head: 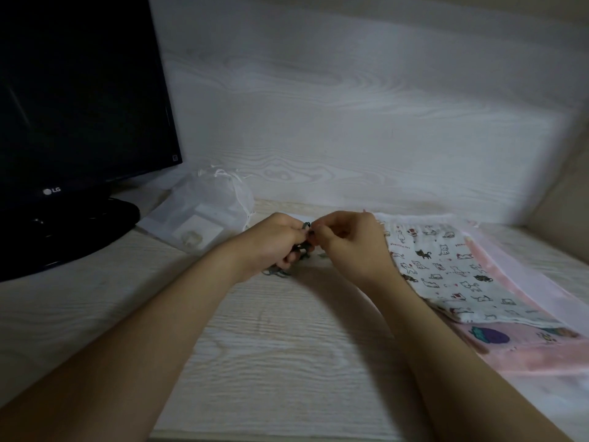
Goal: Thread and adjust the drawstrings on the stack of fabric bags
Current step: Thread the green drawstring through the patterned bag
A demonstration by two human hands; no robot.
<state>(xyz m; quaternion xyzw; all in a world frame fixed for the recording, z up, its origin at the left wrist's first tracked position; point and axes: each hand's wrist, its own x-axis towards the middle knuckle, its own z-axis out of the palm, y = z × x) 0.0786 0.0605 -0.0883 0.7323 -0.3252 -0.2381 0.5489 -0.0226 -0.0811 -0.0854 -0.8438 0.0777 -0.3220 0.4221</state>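
Pinching a dark teal drawstring (305, 249) between both hands, a person works low over a pale wood-grain table (271, 362).

Far left of the drawstring stands a black monitor (79, 106), its screen dark. Nearer, just behind and left of the drawstring, a sheer white pouch (204, 212) lies flat with something pale inside it.

The left hand (271, 244) is clenched around a bunched length of the drawstring, and loose loops spill from under it onto the table. The right hand (347, 244) meets it directly to the right, its fingers (318, 234) curled and nipping the cord near its upper end. The hands hide whether any bag's channel lies between them.

Right of the drawstring, just past the right wrist, is the stack. A white cat-print bag (446, 275) lies on top of pink bags (526, 355), which show along its right and near edges.

The step in hand looks like readying the cord end for threading. To do it well, the left hand should likely keep the slack gathered so it cannot tangle. The right fingers should grip close to the tip, keeping it stiff enough to push into a fabric channel. The low light may make a small opening hard to find.
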